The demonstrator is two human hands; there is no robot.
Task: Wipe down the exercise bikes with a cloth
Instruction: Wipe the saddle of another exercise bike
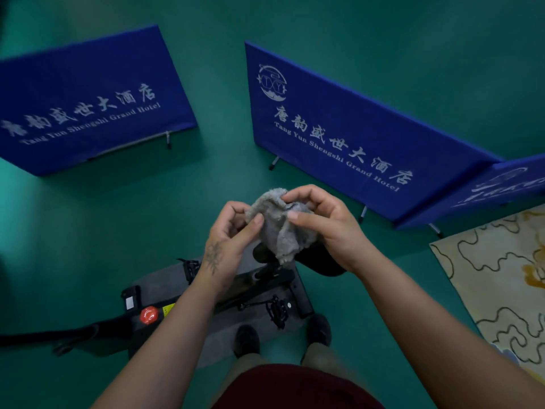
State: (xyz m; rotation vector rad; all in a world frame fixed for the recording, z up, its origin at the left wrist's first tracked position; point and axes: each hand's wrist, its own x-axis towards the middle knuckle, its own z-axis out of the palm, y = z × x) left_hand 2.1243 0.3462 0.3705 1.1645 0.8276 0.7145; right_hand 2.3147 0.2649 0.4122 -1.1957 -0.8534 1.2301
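**Both hands bunch a grey cloth above the bike**

The person stands over a black exercise bike (224,296), both shoes beside its rear end. Directly above the bike's saddle (321,261), the left hand (230,231) and right hand (324,222) hold a crumpled grey cloth (277,228) between them. The left thumb and curled fingers pinch the cloth's left edge; the right thumb presses its top while the right fingers curl round its far side. The cloth's lower corner hangs down toward the bike, though whether it touches the frame is hard to tell. A red knob (149,314) sits on the bike's left part. Beyond the bike stand blue hotel banners (339,128); to the bike's right lies a patterned rug (501,276) on the green floor (88,216).
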